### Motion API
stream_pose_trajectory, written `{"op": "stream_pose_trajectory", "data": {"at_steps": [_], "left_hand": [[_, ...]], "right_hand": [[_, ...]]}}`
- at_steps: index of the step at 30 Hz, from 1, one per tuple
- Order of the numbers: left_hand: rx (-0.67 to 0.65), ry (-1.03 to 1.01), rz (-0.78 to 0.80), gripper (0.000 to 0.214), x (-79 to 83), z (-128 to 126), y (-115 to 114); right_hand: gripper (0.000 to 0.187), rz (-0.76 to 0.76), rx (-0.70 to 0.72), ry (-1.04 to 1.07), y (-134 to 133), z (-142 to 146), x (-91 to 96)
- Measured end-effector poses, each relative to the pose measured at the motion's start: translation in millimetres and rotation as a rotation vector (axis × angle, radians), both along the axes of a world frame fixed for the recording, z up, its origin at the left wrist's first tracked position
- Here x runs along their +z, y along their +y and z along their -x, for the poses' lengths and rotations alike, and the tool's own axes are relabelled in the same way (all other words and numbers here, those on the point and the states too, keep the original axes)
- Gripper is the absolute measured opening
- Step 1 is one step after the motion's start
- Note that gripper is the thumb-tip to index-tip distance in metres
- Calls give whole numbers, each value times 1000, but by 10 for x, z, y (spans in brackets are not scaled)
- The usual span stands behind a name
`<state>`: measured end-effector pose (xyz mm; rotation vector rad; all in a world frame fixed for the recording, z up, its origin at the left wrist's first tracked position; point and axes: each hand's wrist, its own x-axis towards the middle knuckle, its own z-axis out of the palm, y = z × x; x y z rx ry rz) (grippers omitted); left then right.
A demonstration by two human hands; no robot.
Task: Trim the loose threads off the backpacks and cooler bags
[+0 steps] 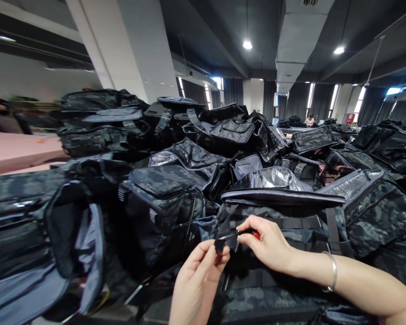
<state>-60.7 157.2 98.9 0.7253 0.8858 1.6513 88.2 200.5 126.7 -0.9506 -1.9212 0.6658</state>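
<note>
My left hand [200,273] is closed on a small black piece [219,245], pinched between thumb and fingertips; it may be a buckle, but its exact kind is unclear. Just to the right and slightly higher, my right hand [269,241] pinches the end of a thin dark strip [228,236] that runs across to the black piece. Something red [256,235] shows by the right fingers, mostly hidden. Both hands are in front of a dark camouflage backpack [299,223], whose top flap [280,197] gapes over a silver lining.
Camouflage bags [164,203] are heaped all around, several unzipped with silver linings or grey flaps. At the left stands a pink-topped table [20,149]. A white pillar [135,45] rises behind the heap. Far back, a person [309,120] is by the windows.
</note>
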Motion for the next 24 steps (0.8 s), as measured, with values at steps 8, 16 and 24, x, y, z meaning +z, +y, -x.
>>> {"op": "stream_pose_trajectory", "data": {"at_steps": [8,16,24], "left_hand": [[-8,-105,46,30,55,23,-10],[3,-169,64,31,63,30,7],[13,-107,37,28,59,7,-19]], "right_hand": [[13,-380,16,24,6,-44,-15],[20,-505,57,-79,-37,-37,-65],[19,-468,36,-176,-52,-44,-69]]}}
